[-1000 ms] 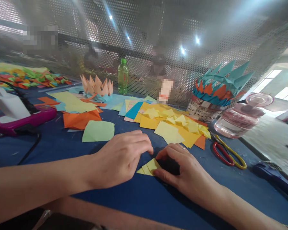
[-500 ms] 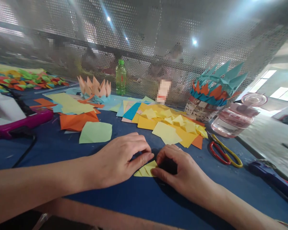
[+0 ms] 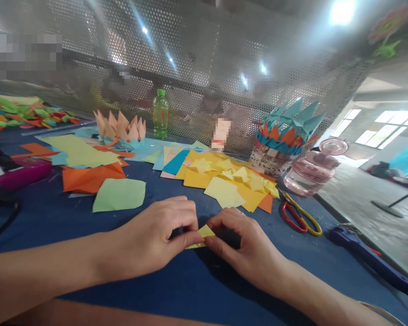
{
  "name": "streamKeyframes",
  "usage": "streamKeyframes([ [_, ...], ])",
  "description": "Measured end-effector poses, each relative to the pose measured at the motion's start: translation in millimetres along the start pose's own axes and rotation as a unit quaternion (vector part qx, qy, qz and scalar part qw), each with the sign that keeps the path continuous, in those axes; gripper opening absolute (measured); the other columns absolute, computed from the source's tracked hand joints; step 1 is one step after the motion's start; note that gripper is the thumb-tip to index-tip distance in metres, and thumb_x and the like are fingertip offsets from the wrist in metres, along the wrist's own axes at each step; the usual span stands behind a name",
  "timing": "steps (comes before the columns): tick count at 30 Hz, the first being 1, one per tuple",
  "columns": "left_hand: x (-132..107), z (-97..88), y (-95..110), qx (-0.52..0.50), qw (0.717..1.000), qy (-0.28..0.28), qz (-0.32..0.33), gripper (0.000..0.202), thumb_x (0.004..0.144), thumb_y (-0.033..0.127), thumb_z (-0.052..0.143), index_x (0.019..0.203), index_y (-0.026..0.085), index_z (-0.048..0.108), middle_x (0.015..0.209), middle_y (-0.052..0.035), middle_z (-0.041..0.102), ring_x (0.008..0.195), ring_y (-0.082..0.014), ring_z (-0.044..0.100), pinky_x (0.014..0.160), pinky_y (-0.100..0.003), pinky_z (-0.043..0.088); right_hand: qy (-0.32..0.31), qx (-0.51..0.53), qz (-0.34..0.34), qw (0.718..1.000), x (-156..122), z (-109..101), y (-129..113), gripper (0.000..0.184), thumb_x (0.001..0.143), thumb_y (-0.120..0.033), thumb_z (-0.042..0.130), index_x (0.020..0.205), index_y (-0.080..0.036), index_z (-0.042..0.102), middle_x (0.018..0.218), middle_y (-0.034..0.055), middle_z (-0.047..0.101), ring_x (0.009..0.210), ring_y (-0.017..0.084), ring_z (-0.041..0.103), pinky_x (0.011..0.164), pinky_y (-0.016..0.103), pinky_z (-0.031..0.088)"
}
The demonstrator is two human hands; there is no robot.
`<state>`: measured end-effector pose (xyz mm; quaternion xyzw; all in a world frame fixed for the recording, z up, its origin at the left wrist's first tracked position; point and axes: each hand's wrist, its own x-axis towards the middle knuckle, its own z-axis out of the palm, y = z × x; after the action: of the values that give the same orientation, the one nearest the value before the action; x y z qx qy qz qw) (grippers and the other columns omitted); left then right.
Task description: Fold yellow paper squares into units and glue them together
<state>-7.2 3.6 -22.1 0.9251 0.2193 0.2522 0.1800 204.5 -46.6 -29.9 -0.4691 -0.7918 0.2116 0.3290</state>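
Apparently partway through its folding, a small pale-yellow creased paper piece [image 3: 206, 231] sits low at the blue tabletop [image 3: 177, 285], between the left hand [image 3: 172, 226] and the right hand [image 3: 246, 237]. Left thumb and forefinger pinch one side; right thumb and forefinger pinch the other. Just beyond, a flat pale-green paper square [image 3: 119, 195] and a flat pale-yellow paper sheet [image 3: 224, 192] look unfolded, so seem left to do. Farther on, small bright-yellow folded paper pieces [image 3: 241, 174] look finished. Farthest back, a peach spiked paper ring [image 3: 120, 128] stands assembled.
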Motion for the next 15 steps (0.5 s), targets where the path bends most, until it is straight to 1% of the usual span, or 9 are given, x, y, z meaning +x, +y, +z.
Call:
streamKeyframes([
  [2, 0, -0.4, 0, 0.005, 1.0, 0.023, -0.004, 0.025, 0.098, 0.024, 0.052, 0.074, 0.017, 0.051, 0.075, 0.0021, 0.053, 0.075, -0.0127, 0.048, 0.07, -0.025, 0.034, 0.009, 0.0, -0.012, 1.0, 0, -1, 0, 0.016, 0.09, -0.027, 0.062, 0.075, -0.02, 0.061, 0.077, -0.0019, 0.062, 0.077, 0.014, 0.055, 0.074, 0.028, 0.039],
  [4, 0, -0.9, -1, 0.007, 0.999, 0.034, -0.013, 0.025, 0.098, 0.026, 0.051, 0.075, 0.017, 0.05, 0.076, 0.0021, 0.052, 0.074, -0.0123, 0.048, 0.069, -0.024, 0.035, 0.021, 0.005, -0.002, 1.0, 0, -2, 0, 0.023, 0.09, -0.03, 0.062, 0.07, -0.019, 0.059, 0.071, -0.0028, 0.06, 0.071, 0.012, 0.053, 0.069, 0.026, 0.039],
  [7, 0, -2.2, -1, 0.002, 0.999, 0.039, -0.039, 0.025, 0.1, 0.027, 0.048, 0.077, 0.018, 0.051, 0.077, 0.0023, 0.052, 0.074, -0.0115, 0.048, 0.07, -0.023, 0.036, 0.022, 0.021, 0.058, 0.998, 3, -6, 3, 0.028, 0.09, -0.038, 0.059, 0.07, -0.019, 0.06, 0.061, -0.0044, 0.055, 0.06, 0.011, 0.048, 0.059, 0.024, 0.037],
  [8, 0, -2.7, -1, -0.002, 0.998, 0.042, -0.048, 0.023, 0.1, 0.028, 0.047, 0.081, 0.018, 0.053, 0.08, 0.0021, 0.053, 0.075, -0.0116, 0.05, 0.071, -0.023, 0.037, 0.025, 0.023, 0.078, 0.996, 5, -8, 6, 0.03, 0.091, -0.041, 0.058, 0.071, -0.019, 0.061, 0.061, -0.0044, 0.054, 0.059, 0.011, 0.047, 0.057, 0.024, 0.037],
  [10, 0, -3.7, -1, -0.003, 0.997, 0.041, -0.062, 0.019, 0.1, 0.03, 0.048, 0.087, 0.019, 0.057, 0.084, 0.0016, 0.056, 0.079, -0.0123, 0.052, 0.074, -0.024, 0.038, 0.05, 0.005, 0.1, 0.994, 10, -16, 16, 0.031, 0.091, -0.044, 0.054, 0.075, -0.019, 0.064, 0.065, -0.0027, 0.057, 0.063, 0.012, 0.049, 0.058, 0.023, 0.038],
  [11, 0, -4.0, -1, 0.0, 0.997, 0.038, -0.064, 0.019, 0.099, 0.03, 0.048, 0.087, 0.019, 0.057, 0.085, 0.0014, 0.057, 0.08, -0.0126, 0.052, 0.075, -0.024, 0.038, 0.074, -0.02, 0.107, 0.991, 13, -22, 23, 0.032, 0.09, -0.045, 0.052, 0.075, -0.019, 0.064, 0.067, -0.0017, 0.059, 0.065, 0.013, 0.051, 0.06, 0.023, 0.04],
  [12, 0, -4.2, -1, 0.002, 0.997, 0.033, -0.063, 0.017, 0.099, 0.03, 0.049, 0.089, 0.019, 0.058, 0.086, 0.0012, 0.057, 0.081, -0.0129, 0.053, 0.076, -0.025, 0.038, 0.094, -0.053, 0.119, 0.987, 17, -28, 31, 0.033, 0.09, -0.046, 0.051, 0.076, -0.019, 0.064, 0.068, -0.0014, 0.06, 0.065, 0.013, 0.053, 0.06, 0.023, 0.041],
  [15, 0, -3.8, -2, 0.008, 0.998, 0.024, -0.054, 0.015, 0.098, 0.027, 0.049, 0.09, 0.02, 0.059, 0.088, 0.0008, 0.059, 0.084, -0.0132, 0.054, 0.077, -0.025, 0.039, 0.131, -0.101, 0.148, 0.975, 25, -52, 59, 0.035, 0.091, -0.044, 0.044, 0.088, -0.017, 0.066, 0.071, 0.0011, 0.063, 0.065, 0.015, 0.057, 0.061, 0.025, 0.043],
])
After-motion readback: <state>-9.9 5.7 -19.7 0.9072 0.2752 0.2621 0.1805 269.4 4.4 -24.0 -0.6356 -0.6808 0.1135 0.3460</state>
